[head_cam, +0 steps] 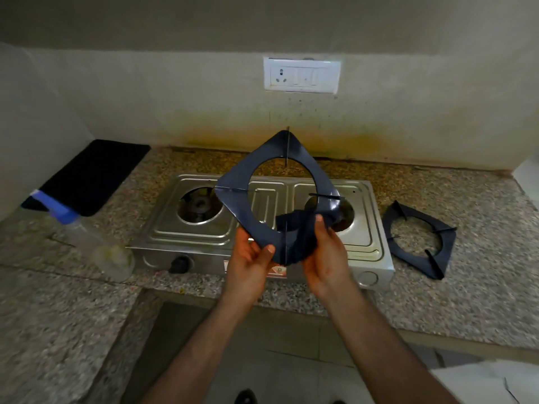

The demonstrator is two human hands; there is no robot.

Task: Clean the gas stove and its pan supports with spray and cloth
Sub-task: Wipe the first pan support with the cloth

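Note:
A steel two-burner gas stove [262, 228] stands on the granite counter with both burners bare. Above it I hold a dark square pan support [242, 176] tilted up on one corner. My left hand [248, 263] grips its lower corner, thumb on top. My right hand [326, 255] holds a dark blue cloth [297, 228] pressed against the support's lower right side. A second pan support [420, 240] lies flat on the counter to the right of the stove. A clear spray bottle [87, 234] with a blue head lies on its side left of the stove.
A black mat [93, 176] lies at the back left of the counter [437, 301]. A white switch and socket plate [302, 74] sits on the stained wall behind the stove. The counter's front edge has a recess right below my arms.

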